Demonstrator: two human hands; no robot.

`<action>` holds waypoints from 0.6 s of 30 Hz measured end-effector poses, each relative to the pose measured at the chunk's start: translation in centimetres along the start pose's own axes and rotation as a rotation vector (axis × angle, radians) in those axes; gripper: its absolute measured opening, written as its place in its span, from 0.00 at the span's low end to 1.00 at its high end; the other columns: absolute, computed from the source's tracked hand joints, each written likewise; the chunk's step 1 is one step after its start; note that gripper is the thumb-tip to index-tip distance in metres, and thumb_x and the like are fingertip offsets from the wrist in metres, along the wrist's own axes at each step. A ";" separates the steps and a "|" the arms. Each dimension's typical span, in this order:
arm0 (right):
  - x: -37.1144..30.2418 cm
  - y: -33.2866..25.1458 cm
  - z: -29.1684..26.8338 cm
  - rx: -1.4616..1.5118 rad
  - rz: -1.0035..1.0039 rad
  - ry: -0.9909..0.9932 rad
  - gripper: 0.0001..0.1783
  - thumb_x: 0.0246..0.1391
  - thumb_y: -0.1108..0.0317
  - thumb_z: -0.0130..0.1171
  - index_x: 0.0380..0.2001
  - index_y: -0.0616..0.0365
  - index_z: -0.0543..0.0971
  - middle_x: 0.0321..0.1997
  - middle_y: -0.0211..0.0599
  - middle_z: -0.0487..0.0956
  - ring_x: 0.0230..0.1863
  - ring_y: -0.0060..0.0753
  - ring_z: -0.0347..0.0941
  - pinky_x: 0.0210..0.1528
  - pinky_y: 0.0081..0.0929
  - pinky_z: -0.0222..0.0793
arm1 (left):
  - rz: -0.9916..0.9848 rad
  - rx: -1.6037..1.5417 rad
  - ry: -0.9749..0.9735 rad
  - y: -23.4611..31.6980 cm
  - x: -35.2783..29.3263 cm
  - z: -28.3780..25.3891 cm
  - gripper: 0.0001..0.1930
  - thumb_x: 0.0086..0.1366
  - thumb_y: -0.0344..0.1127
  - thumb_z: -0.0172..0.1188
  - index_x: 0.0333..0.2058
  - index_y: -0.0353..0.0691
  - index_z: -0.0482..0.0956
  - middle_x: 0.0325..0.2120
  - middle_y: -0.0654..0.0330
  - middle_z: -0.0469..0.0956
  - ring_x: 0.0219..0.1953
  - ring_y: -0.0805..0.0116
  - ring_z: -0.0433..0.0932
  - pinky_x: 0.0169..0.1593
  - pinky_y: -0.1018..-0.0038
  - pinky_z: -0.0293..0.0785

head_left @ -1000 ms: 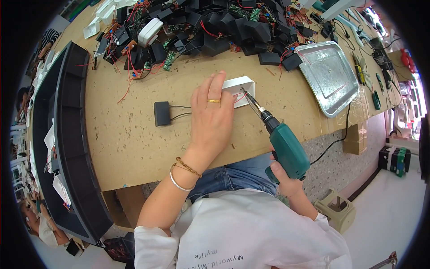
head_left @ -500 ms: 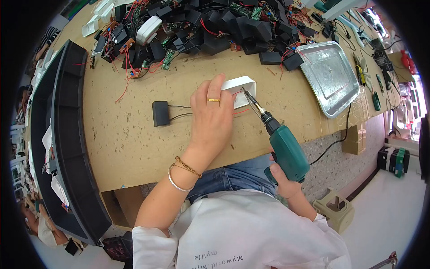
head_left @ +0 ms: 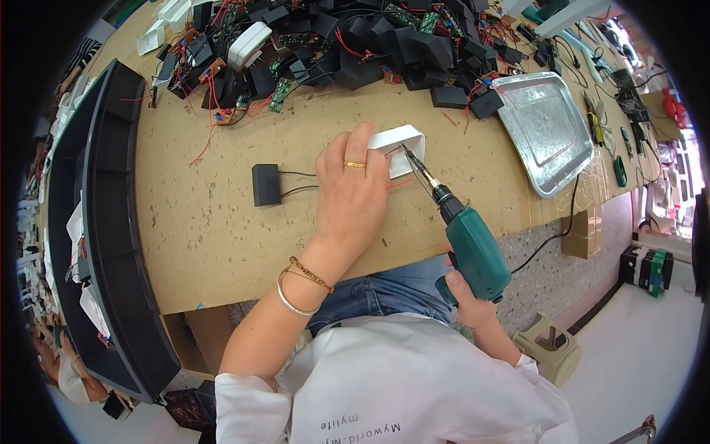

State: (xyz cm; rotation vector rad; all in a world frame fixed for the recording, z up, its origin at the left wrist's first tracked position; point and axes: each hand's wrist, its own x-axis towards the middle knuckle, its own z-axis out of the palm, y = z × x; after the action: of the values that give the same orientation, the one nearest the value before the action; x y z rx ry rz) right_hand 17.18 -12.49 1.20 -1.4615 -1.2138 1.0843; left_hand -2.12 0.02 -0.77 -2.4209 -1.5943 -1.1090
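Observation:
My left hand (head_left: 350, 185) is closed around a small white plastic case (head_left: 399, 137), open on its upper side, and steadies it on the table. A red wire (head_left: 400, 183) sticks out beside the case. Two dark wires run from under this hand to a black box-shaped block (head_left: 266, 185) on the left. In my right hand (head_left: 467, 296) is a green pistol-shaped soldering iron (head_left: 477, 251), gripped by its handle. Its thin metal tip reaches into the white case. What the tip touches there is too small to make out.
Black blocks, circuit boards and wires form a heap (head_left: 355, 52) along the far side. A shiny metal tray (head_left: 547, 133) lies at the right, with pliers (head_left: 596, 122) beyond it. A long black compartment bin (head_left: 122, 222) stands at the left. The iron's cord (head_left: 547, 244) hangs past the table edge.

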 end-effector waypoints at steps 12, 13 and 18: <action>-0.1 0.1 0.0 -0.012 -0.024 -0.013 0.25 0.48 0.65 0.67 0.47 0.67 0.75 0.35 0.39 0.78 0.35 0.28 0.74 0.38 0.25 0.70 | 0.026 0.014 0.027 0.1 0.1 -0.3 0.08 0.58 0.32 0.60 0.29 0.34 0.72 0.54 0.52 0.66 0.52 0.51 0.65 0.52 0.55 0.61; 0.0 0.0 0.0 0.002 -0.022 -0.001 0.24 0.48 0.65 0.66 0.46 0.67 0.75 0.35 0.39 0.78 0.35 0.28 0.74 0.38 0.25 0.70 | 0.026 0.015 0.027 0.1 0.2 -0.3 0.08 0.58 0.32 0.60 0.29 0.34 0.72 0.54 0.52 0.66 0.52 0.51 0.65 0.52 0.55 0.61; -0.1 0.3 -0.3 -0.005 -0.022 -0.006 0.23 0.47 0.67 0.66 0.46 0.67 0.75 0.35 0.39 0.79 0.35 0.28 0.75 0.37 0.25 0.70 | 0.035 0.069 0.040 -0.3 0.2 0.0 0.11 0.60 0.34 0.59 0.34 0.30 0.75 0.54 0.53 0.66 0.51 0.53 0.65 0.51 0.56 0.62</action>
State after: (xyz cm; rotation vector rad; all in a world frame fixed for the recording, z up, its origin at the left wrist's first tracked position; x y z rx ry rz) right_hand 17.49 -12.63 0.99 -1.4464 -1.2355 1.0725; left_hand -2.30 0.28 -0.74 -2.3581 -1.5454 -1.0713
